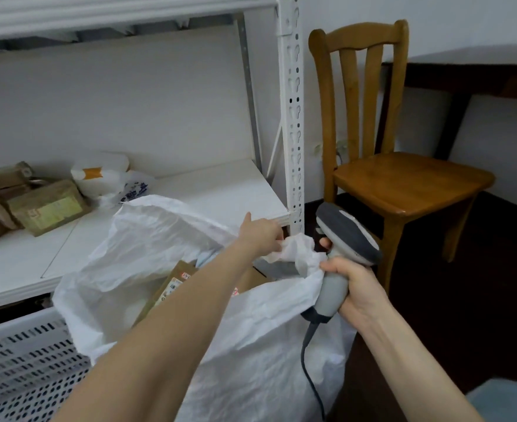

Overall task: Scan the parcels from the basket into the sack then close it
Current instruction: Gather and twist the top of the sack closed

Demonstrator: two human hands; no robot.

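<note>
The sack (251, 345) is found open, with brown parcels (171, 287) lying inside it. Its far rim is bunched and pinched in the left hand (261, 234). The right hand (357, 287), at the same rim, is wrapped round the handle of the scanner (342, 236). The basket (22, 360) stands just left of the sack; its contents cannot be seen. The closing step is judged begun. Next, the scanner should be set down so that the mouth can be gathered with both hands.

Beside the perforated basket (22, 360), the crumpled white sack (147, 239) stands open, brown parcels (171, 287) inside, grey scanner (347, 236) at its rim.
</note>
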